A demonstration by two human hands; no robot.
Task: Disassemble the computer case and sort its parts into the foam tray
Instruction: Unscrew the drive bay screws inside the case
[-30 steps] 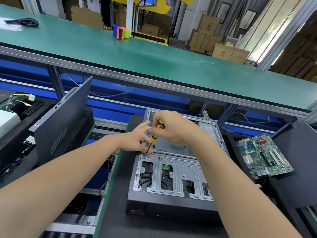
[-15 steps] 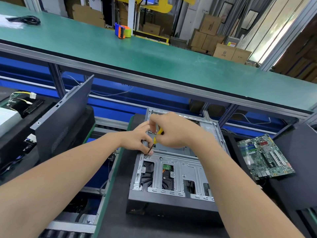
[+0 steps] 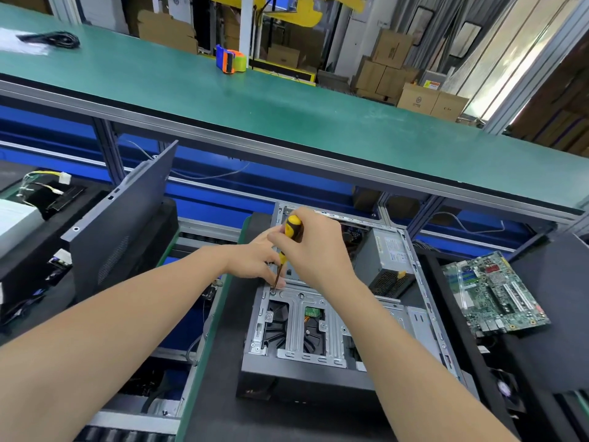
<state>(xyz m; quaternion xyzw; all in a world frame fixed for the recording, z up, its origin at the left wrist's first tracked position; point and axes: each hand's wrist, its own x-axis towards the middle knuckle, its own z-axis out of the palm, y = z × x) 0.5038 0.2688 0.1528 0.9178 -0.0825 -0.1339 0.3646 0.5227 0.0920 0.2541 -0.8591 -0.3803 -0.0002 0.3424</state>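
An open grey computer case (image 3: 322, 374) lies flat on a dark mat in front of me, its metal drive cage (image 3: 299, 323) facing up. My right hand (image 3: 315, 250) grips a yellow-and-black screwdriver (image 3: 291, 231) whose tip stands on a screw (image 3: 273, 291) at the cage's far left corner. My left hand (image 3: 258, 261) rests at that corner, its fingertips pinching the screwdriver's shaft just above the screw. A grey power supply (image 3: 387, 260) sits in the case's far right part.
A green motherboard (image 3: 492, 295) lies on dark foam at the right. The removed case side panel (image 3: 127, 224) leans upright at the left, beside a black foam tray (image 3: 38, 237) with cables. A green-topped shelf (image 3: 287, 106) carrying a tape dispenser (image 3: 230, 59) overhangs the far side.
My right hand has turned on the screwdriver, so the yellow handle top now shows above my fingers again. The tip has stayed on the same screw and my left hand has barely moved.
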